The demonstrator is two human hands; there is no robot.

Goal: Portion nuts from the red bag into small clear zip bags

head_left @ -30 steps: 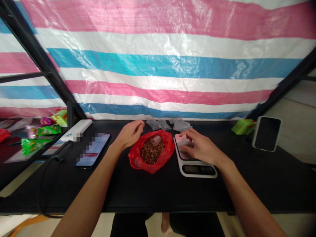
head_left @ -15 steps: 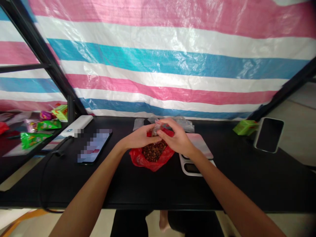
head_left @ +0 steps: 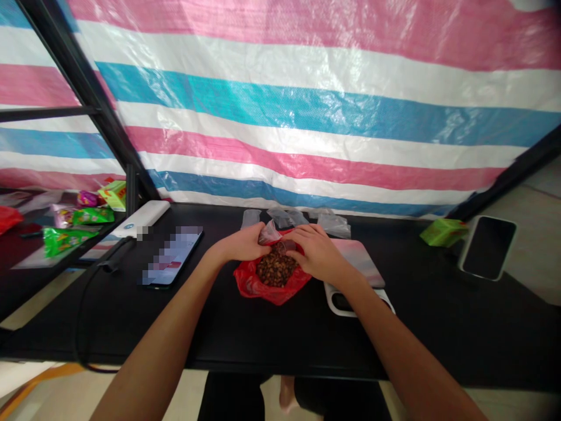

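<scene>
A red plastic bag [head_left: 280, 297] lies opened out on the black table, holding a heap of small brown pieces that look like beans or nuts [head_left: 275, 269]. My left hand [head_left: 245, 242] is closed on a small clear plastic bag [head_left: 269, 234] at the red bag's far left rim. Over the far right part of the heap is my right hand [head_left: 312, 248], its thumb apart from the fingers. The fingertips are close to the brown pieces; whether they touch them is hard to see.
A kitchen scale [head_left: 359, 263] stands partly under my right forearm. Clear bags [head_left: 333, 224] lie behind. A phone [head_left: 175, 260] and a white device [head_left: 146, 216] with a cable are left; a green box [head_left: 443, 232] and a propped phone [head_left: 488, 248] are right. Snack packets [head_left: 68, 241] lie far left.
Both hands were together on the small clear bag above the heap. My right hand has come off it and lowered toward the brown pieces, while my left hand moved slightly left with the bag.
</scene>
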